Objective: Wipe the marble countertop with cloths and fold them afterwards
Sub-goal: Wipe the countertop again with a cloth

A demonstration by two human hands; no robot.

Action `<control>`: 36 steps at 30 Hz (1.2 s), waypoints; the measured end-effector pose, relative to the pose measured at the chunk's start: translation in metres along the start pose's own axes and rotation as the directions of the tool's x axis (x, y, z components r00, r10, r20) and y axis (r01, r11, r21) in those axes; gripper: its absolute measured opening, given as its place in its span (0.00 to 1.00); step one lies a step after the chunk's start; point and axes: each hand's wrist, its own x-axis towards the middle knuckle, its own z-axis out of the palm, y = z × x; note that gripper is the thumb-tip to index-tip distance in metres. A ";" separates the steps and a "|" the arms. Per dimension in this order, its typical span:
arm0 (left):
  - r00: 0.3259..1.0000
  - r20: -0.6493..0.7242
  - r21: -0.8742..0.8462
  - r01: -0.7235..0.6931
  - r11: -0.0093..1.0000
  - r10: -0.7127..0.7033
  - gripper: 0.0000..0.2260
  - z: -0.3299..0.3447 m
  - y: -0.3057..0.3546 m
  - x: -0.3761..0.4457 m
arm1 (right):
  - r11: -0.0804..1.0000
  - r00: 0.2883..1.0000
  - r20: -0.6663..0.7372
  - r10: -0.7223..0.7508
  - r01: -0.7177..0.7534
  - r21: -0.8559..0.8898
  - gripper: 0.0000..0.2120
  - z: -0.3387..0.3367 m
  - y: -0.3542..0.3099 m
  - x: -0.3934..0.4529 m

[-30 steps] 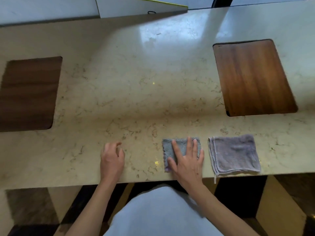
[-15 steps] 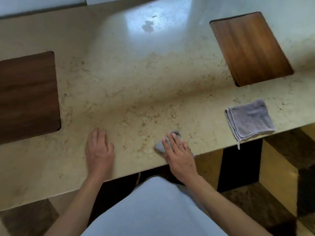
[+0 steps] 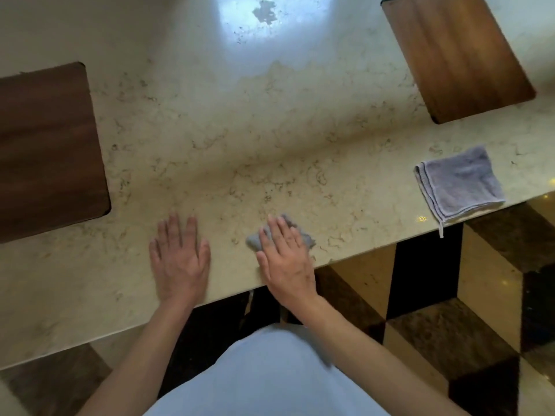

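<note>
The beige marble countertop (image 3: 270, 139) fills the view. My right hand (image 3: 286, 259) presses flat on a small grey cloth (image 3: 253, 240) close to the counter's front edge; only the cloth's crumpled left and right ends show around my fingers. My left hand (image 3: 180, 256) lies flat on the bare marble just to the left, fingers spread, holding nothing. A second, lilac-grey cloth (image 3: 459, 183) lies folded at the right, by the front edge, with a loop tag hanging over the edge.
Two dark wooden boards sit on the counter: one at the far left (image 3: 45, 151), one at the back right (image 3: 456, 55). A bright glare patch (image 3: 264, 22) reflects at the back. Below the edge is a patterned floor (image 3: 480, 295).
The small cloth went from flat and square to bunched under my right hand and slid towards the front edge. My left hand spread flat. The camera tilted, shifting the folded cloth rightwards in view.
</note>
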 end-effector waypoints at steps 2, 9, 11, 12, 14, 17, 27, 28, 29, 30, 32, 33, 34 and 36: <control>1.000 -0.003 -0.019 -0.016 1.000 0.016 0.27 -0.001 -0.002 0.000 | 0.988 0.989 0.026 -0.146 0.147 -0.046 0.24 -0.004 0.023 -0.006; 0.998 -0.051 0.019 0.026 0.999 -0.025 0.25 -0.005 -0.034 0.008 | 0.934 0.931 -0.069 0.357 -0.354 0.056 0.23 -0.027 0.043 0.036; 0.999 -0.038 0.041 0.023 0.999 -0.022 0.26 -0.005 -0.045 0.009 | 0.982 0.980 -0.094 0.178 -0.172 0.073 0.23 -0.010 -0.015 0.033; 0.999 -0.035 0.058 0.007 0.998 -0.005 0.26 -0.005 -0.049 0.009 | 0.998 0.999 -0.041 0.004 -0.001 0.060 0.24 0.002 -0.044 0.025; 0.999 -0.032 0.088 -0.022 0.996 0.025 0.27 -0.004 -0.054 0.010 | 0.935 0.930 0.103 -0.353 0.346 0.074 0.24 0.020 -0.082 0.007; 0.997 -0.034 0.104 -0.071 0.992 0.075 0.27 -0.003 -0.061 0.008 | 0.819 0.802 0.165 -0.574 0.566 0.096 0.22 0.020 -0.061 0.021; 0.995 -0.066 0.096 -0.062 0.993 0.069 0.26 0.001 -0.067 0.006 | 0.996 0.998 0.063 -0.017 0.023 -0.090 0.28 -0.004 -0.018 0.081; 0.995 -0.066 0.097 -0.061 0.993 0.068 0.26 0.001 -0.068 0.006 | 0.986 0.988 0.079 -0.134 0.141 -0.088 0.26 0.007 -0.038 0.051; 0.995 -0.065 0.097 -0.064 0.993 0.070 0.26 0.001 -0.068 0.007 | 0.963 0.962 0.105 -0.252 0.260 -0.072 0.25 0.017 -0.054 0.023; 0.995 -0.063 0.095 -0.068 0.993 0.074 0.26 0.001 -0.068 0.007 | 0.933 0.929 0.133 -0.345 0.355 -0.055 0.24 0.023 -0.064 0.007; 0.995 -0.060 0.075 -0.073 0.995 0.078 0.26 0.000 -0.068 0.007 | 0.867 0.854 0.186 -0.487 0.498 -0.015 0.23 0.029 -0.070 0.010; 0.995 -0.063 0.054 -0.073 0.996 0.076 0.26 0.000 -0.068 0.007 | 0.826 0.809 0.200 -0.553 0.564 0.005 0.22 0.028 -0.071 0.025; 0.995 -0.070 0.024 -0.067 0.998 0.068 0.25 -0.001 -0.069 0.007 | 0.778 0.756 0.221 -0.617 0.628 0.020 0.22 0.026 -0.073 0.044; 0.996 -0.080 -0.053 -0.035 0.998 0.031 0.25 -0.003 -0.069 0.007 | 0.714 0.687 0.248 -0.683 0.700 0.026 0.24 0.023 -0.082 0.092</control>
